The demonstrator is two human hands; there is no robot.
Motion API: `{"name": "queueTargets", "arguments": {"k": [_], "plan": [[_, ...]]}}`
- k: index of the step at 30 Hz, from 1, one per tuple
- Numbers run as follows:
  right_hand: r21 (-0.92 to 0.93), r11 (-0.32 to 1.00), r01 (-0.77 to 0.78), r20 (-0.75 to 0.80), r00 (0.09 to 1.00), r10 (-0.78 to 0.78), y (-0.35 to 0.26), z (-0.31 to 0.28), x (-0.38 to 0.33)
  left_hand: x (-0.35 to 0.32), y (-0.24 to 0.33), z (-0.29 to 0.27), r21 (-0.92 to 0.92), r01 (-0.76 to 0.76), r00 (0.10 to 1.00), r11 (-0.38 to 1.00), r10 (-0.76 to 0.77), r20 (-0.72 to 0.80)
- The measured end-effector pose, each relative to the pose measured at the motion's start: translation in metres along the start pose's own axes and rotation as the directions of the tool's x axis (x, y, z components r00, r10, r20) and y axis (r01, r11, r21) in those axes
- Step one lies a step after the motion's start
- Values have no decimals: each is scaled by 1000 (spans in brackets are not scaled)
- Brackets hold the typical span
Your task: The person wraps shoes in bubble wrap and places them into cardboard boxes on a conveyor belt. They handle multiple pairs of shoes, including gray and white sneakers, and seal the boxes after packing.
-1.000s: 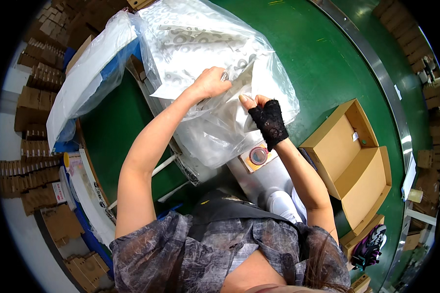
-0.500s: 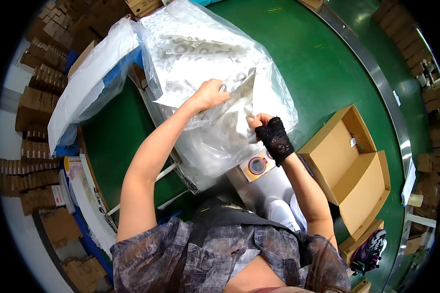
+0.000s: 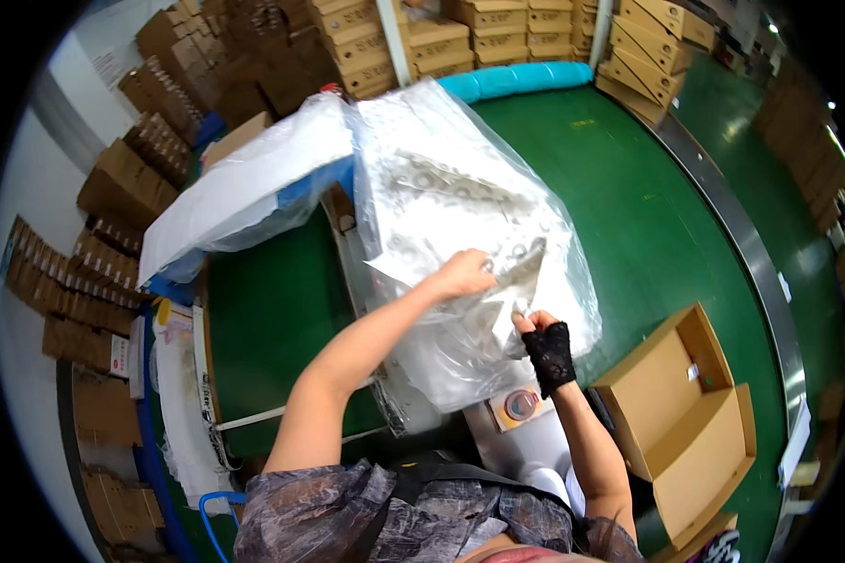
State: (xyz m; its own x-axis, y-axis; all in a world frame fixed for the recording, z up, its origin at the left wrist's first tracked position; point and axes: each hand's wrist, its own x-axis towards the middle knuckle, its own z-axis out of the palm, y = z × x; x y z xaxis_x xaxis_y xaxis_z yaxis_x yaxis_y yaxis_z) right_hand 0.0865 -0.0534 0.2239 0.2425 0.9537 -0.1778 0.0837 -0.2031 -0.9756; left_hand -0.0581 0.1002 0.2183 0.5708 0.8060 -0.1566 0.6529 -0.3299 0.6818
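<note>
I am working on a large clear plastic bag [image 3: 460,216] full of pale, patterned pieces, which is lying across the green surface [image 3: 629,216] directly in front of me, its near end resting over a metal stand [image 3: 526,441].

My left hand [image 3: 462,274] is bare and is reaching forward onto the bag's upper face, fingers curled and pinching a fold of the film near the bag's middle. My right hand [image 3: 543,342] is wearing a black lace fingerless glove and is gripping the film just near and right of the left hand, thumb and fingers closed on a gathered edge. The two hands are near each other but not touching, each clamped on the bag's plastic.

A roll of tape [image 3: 521,405] in a small square holder is sitting on the metal stand just below my right wrist. An open, empty cardboard box [image 3: 685,413] is sitting to the right of the stand, its flaps spread. To the left of the bag, a second bulky bundle in white plastic [image 3: 244,192] is lying over a blue frame. Stacks of flat and assembled cardboard cartons [image 3: 366,38] are lining the far edge and the left wall. A curved metal rail [image 3: 742,244] is bordering the green surface on the right.
</note>
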Motion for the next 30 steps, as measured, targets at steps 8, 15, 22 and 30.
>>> {"name": "queueTargets", "arguments": {"k": [8,15,22,30], "plan": [[-23,972,236,38,971,-235,48,3,24,6,-9,10,5,17,1000,1000,-17,-16],[-35,990,135,26,991,-134,61,12,23,-6,-3,9,-41,121,992,992,-123,-25],[-95,938,334,36,943,-332,91,16,38,-26,17,-15,-160,-83,911,984,140,389],[209,974,88,174,977,-125,36,11,20,-9,-18,-9,-129,-76,973,989,102,208]]}}
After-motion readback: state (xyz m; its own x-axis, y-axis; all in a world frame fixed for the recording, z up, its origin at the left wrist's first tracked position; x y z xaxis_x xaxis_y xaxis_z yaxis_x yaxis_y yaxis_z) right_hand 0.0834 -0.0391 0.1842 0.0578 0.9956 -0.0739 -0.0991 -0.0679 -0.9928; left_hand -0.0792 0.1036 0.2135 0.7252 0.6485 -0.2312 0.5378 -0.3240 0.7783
